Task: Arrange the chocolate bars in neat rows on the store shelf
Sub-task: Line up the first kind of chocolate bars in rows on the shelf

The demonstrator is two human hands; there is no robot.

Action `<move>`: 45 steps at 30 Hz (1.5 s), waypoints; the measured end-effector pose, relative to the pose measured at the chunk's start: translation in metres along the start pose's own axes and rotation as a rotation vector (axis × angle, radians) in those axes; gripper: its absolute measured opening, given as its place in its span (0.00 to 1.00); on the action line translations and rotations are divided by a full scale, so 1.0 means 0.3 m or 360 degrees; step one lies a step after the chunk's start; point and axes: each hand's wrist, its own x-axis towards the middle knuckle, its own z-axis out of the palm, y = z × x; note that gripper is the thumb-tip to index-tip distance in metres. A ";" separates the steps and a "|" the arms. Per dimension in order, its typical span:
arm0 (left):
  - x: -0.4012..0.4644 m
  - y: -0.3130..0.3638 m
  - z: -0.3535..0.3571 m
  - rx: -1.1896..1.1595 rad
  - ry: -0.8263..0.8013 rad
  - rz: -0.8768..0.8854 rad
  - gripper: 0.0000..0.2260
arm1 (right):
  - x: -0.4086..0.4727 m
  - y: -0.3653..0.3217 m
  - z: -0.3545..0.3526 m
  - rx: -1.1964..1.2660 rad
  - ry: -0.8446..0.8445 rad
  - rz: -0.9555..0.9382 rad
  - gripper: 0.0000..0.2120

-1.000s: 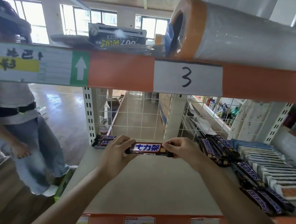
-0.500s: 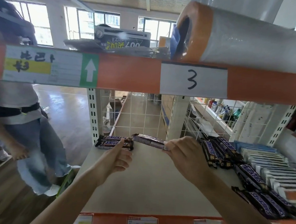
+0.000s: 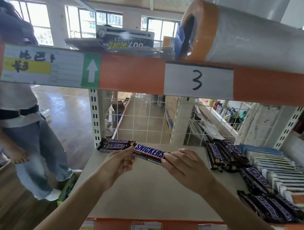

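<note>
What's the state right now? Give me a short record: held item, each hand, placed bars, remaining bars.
held item: Snickers bar, above the shelf, logo facing up
left hand: fingers pinch the bar's left end
right hand: fingers pinch the bar's right end
placed bars: two bars at the shelf's back left corner, side by side
remaining bars: loose pile on the right, not in rows

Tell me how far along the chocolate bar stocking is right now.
Early stage. Done: two bars lie side by side at the shelf's back left corner. In hand: the left hand and right hand each pinch an end of one Snickers bar, held beside those two. Left: the loose bars at the back right and along the right edge are unsorted.
</note>
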 end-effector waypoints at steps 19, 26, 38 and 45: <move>-0.012 -0.032 -0.004 -0.0045 0.0173 0.0162 0.08 | 0.141 -0.022 -0.022 0.2129 -0.0743 0.2722 0.03; -0.033 -0.039 -0.023 0.0323 0.0324 0.0296 0.09 | 0.135 -0.024 -0.002 0.2142 -0.0461 0.2782 0.04; -0.050 -0.013 -0.164 0.0672 0.0469 0.0341 0.09 | 0.206 -0.109 0.077 0.2169 -0.0598 0.2638 0.06; -0.031 -0.018 -0.309 0.0954 0.0581 0.0401 0.14 | 0.266 -0.190 0.189 0.2132 -0.0838 0.2533 0.06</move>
